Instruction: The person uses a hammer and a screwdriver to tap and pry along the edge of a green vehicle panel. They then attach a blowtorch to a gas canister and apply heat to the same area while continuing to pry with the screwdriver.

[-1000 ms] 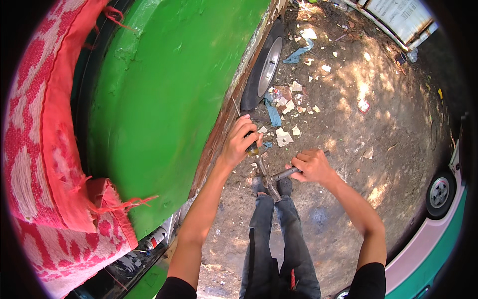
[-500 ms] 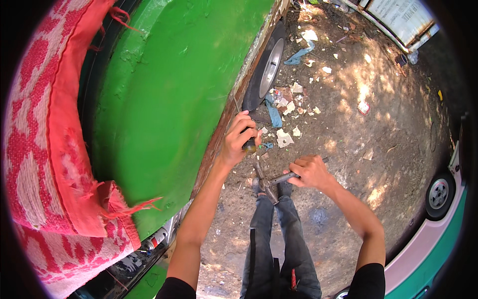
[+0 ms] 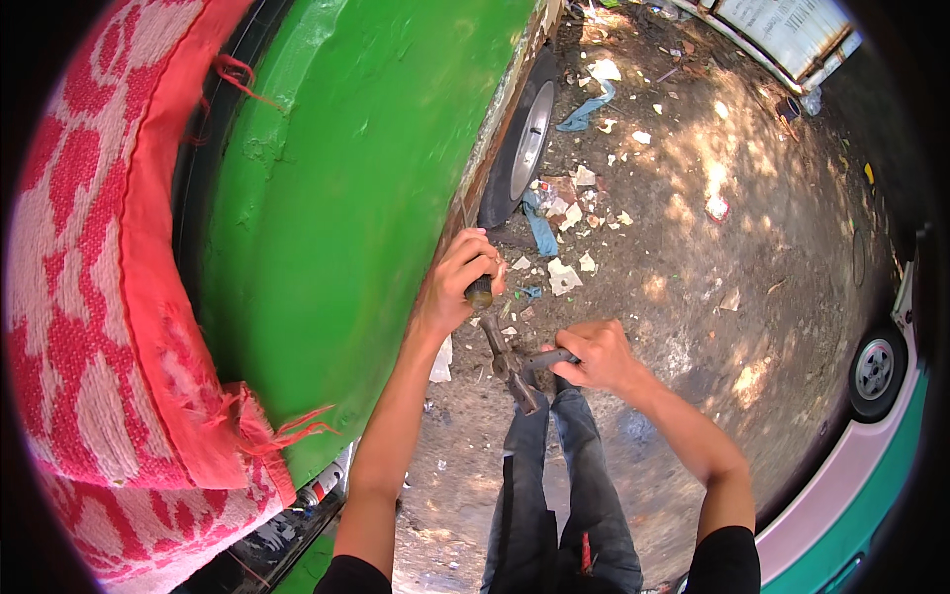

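My left hand [image 3: 457, 282] is closed around a screwdriver [image 3: 480, 291] with a dark and yellowish handle. Its thin shaft points up toward the rusty lower edge [image 3: 469, 188] of a green car panel [image 3: 346, 208]; whether the tip touches that edge I cannot tell. In my right hand [image 3: 600, 356] is a hammer [image 3: 511, 366], gripped by its dark handle. One end of the hammer's metal head is close to the butt of the screwdriver handle, just below my left hand.
A red and pink patterned cloth [image 3: 148, 297] drapes over the car at left. Beyond my left hand is a car wheel [image 3: 531, 139]. Pale flakes [image 3: 564, 277] and blue rags [image 3: 540, 226] litter the dirt ground. A pink and teal vehicle [image 3: 841, 475] stands at right.
The hammer head has swung up and left, closer to the screwdriver's butt. My left hand and the screwdriver have shifted slightly left and down in the picture.
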`<state>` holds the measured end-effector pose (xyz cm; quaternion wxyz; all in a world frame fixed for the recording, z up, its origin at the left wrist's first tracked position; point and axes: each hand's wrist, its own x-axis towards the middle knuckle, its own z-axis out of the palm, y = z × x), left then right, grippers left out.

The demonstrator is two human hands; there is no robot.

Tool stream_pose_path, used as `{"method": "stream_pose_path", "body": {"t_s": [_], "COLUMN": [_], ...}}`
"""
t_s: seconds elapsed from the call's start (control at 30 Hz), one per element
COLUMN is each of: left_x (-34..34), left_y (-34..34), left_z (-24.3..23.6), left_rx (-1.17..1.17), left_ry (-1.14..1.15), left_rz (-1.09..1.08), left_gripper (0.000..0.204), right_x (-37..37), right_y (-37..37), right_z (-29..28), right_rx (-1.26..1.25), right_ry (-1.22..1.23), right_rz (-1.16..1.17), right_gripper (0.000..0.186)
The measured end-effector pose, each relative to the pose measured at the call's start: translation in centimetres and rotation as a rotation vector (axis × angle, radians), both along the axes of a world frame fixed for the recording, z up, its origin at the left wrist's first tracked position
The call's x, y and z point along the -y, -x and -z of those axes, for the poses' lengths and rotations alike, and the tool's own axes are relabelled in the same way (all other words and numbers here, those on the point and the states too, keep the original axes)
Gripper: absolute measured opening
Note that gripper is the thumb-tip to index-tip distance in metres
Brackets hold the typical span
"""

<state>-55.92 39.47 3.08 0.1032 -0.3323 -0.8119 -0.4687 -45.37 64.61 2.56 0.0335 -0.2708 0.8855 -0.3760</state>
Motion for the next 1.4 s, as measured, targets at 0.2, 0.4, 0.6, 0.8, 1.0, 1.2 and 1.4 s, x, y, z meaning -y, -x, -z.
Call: {"method": "stream_pose_path", "body": {"t_s": [0.2,0.4,0.6,0.8,1.0,1.2,1.4], "left_x": [0.3,0.8,0.7,0.3,0.4,0.0,1.0], "left_y": [1.1,1.3,1.6,1.5,2.4,3.3,3.4], "left_z": [-0.5,-0.8,-0.9,-1.3,-2.5,-4.3,-1.5], "left_rx": [0.015,-0.013,-0.04,-0.056,0.046,0.203,0.534], "left_ry": [-0.034,-0.018,-0.077,-0.071,0.007,0.071,0.085], "left_rz": [0.012,0.051,0.009,-0.006,0.025,0.088,0.052], "left_gripper": [0.024,0.026,0.027,0.028,0.026,0.022,0.023], "right_x": [2.0,2.9,4.1,4.3,4.4,4.9,4.8], "right_y": [-0.9,-2.2,-3.1,-3.2,-3.0,-2.2,-0.9], "right_z": [-1.6,-2.0,-2.3,-1.9,-2.8,-5.1,-3.2], "right_rx": [-0.009,0.037,0.085,0.139,0.182,0.171,0.261], "right_ry": [0.052,0.029,0.095,0.1,0.146,0.253,0.272], "right_rz": [0.059,0.105,0.165,0.194,0.242,0.305,0.379], "right_gripper": [0.023,0.021,0.02,0.021,0.019,0.016,0.015]}}
